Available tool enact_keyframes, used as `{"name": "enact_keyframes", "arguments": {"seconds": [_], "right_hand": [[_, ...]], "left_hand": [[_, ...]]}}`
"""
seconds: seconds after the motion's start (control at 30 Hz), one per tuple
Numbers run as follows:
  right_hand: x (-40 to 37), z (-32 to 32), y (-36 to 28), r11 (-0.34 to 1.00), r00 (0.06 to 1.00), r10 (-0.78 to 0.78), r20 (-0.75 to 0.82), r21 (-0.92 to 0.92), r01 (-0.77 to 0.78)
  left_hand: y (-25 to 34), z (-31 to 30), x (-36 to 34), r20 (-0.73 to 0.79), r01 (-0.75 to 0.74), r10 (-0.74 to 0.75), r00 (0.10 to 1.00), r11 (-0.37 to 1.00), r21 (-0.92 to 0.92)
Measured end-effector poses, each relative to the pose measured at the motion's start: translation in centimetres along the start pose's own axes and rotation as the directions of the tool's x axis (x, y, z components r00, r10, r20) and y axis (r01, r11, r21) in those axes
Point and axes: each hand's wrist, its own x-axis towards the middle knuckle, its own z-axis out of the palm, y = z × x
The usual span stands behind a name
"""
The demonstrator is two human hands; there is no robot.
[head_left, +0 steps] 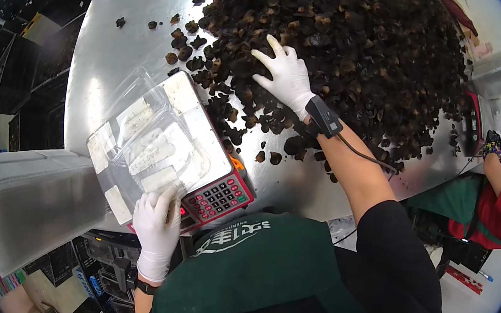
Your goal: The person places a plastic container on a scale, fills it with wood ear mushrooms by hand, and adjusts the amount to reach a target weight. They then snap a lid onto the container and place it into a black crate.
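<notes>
- Dried black mushrooms lie in a large heap that covers the far half of a shiny steel table. Loose pieces are scattered along the heap's near and left edges.
- Right hand, in a white glove, rests palm down on the near left part of the heap. Its fingers are spread wide and grip nothing.
- A black band wraps the right wrist, and a thin cable runs from it along the forearm.
- Left hand, also in a white glove, touches the near corner of a clear plastic tray. Its fingers lie close together and point away from the body. Whether they grip the rim or only rest on it cannot be told.
- The tray sits on a scale with a red keypad, just beside the heap's near edge.
- The person wears a dark green apron over black sleeves.
- Another person's arm in a red sleeve shows at the right edge, well apart from both hands.
- Black crates stand stacked to the left of the table.
</notes>
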Motion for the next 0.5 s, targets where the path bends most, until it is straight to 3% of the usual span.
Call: {"name": "enact_keyframes", "arguments": {"seconds": [0.13,0.23,0.27,0.3,0.37,0.5], "right_hand": [[0.7,0.2,2.4,0.991,0.989,-0.060,-0.136,0.112,0.076],[2.3,-0.1,4.5,0.930,0.984,0.040,-0.172,0.365,0.026],[2.7,-0.4,5.0,0.838,0.982,0.144,-0.121,0.542,-0.056],[3.0,-0.2,5.5,0.780,0.964,0.252,-0.082,0.607,-0.153],[3.2,-5.8,3.6,0.334,0.831,0.379,0.407,0.777,-0.533],[2.8,-7.2,2.4,-0.062,0.875,0.142,0.463,0.886,-0.459]], "left_hand": [[-0.2,0.0,-0.4,0.007,0.013,-0.013,1.000,1.000,0.013],[0.1,-0.6,-0.4,0.030,0.022,-0.021,0.999,1.000,-0.015],[0.1,-0.9,-0.5,0.008,0.018,-0.018,1.000,0.999,-0.031],[0.1,-1.3,-0.6,-0.014,0.014,-0.015,1.000,0.999,-0.047],[-0.4,-1.5,-0.8,-0.065,0.025,-0.030,0.997,0.997,-0.076],[-1.9,-1.9,-1.3,-0.165,0.064,-0.075,0.983,0.996,-0.069]]}}
